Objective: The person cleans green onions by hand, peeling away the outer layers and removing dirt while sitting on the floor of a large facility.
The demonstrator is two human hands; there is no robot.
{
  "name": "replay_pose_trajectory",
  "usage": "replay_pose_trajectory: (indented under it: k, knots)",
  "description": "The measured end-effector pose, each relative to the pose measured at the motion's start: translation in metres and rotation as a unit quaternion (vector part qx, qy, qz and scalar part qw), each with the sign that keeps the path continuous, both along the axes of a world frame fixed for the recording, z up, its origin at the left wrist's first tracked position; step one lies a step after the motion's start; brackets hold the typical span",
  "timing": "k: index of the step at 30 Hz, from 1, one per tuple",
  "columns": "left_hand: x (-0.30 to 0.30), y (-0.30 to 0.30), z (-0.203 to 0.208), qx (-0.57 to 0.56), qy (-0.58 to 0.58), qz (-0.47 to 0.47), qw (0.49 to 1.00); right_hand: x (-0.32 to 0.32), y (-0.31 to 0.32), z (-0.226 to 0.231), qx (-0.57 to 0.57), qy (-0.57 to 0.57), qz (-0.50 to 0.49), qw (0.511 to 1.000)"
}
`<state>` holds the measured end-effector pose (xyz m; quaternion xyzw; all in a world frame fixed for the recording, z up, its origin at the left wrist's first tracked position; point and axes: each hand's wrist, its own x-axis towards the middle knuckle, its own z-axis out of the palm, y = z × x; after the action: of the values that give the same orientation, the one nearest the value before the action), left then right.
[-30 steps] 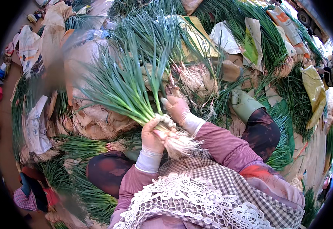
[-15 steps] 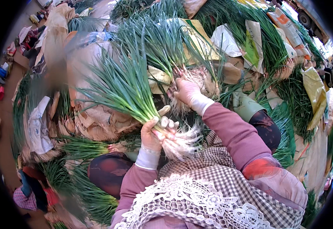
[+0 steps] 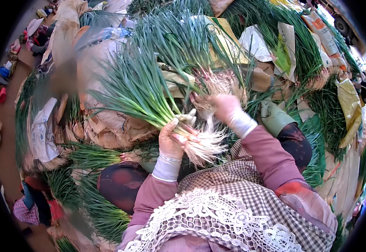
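My left hand [image 3: 172,136] is closed round a bunch of spring onions [image 3: 155,107], just above the roots. Their green leaves fan out to the upper left, and the pale stringy roots [image 3: 204,147] hang out at the lower right. Blurred by motion, my right hand [image 3: 227,110] is beside the roots of a larger heap of spring onions [image 3: 222,84] beyond. A pale root strand shows just left of its fingers. Whether those fingers grip a stalk cannot be made out.
A cloth-covered bundle [image 3: 107,126] stands at the left. More spring onions [image 3: 95,157] lie by my left knee [image 3: 122,185]. Yellow and white sacks [image 3: 254,44] cover heaps at the back. A green boot [image 3: 275,117] is at my right. Other people [image 3: 36,206] sit at the far left.
My right hand has moved to the right and slightly nearer, away from the heap's stems. My left hand and its bunch have shifted slightly right and nearer the other hand.
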<state>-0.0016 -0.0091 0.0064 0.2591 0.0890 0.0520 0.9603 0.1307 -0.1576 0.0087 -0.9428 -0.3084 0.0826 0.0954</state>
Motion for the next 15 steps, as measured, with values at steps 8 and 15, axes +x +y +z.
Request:
replay_pose_trajectory:
  k: [8,15]
  knots:
    - [-0.014,0.005,-0.002,-0.122,-0.073,-0.046,0.989,-0.026,0.016,0.026,0.313,0.551,0.002,0.774]
    - [-0.020,-0.006,0.004,-0.108,-0.064,-0.080,0.989,-0.039,0.092,-0.008,0.584,0.706,-0.187,0.355]
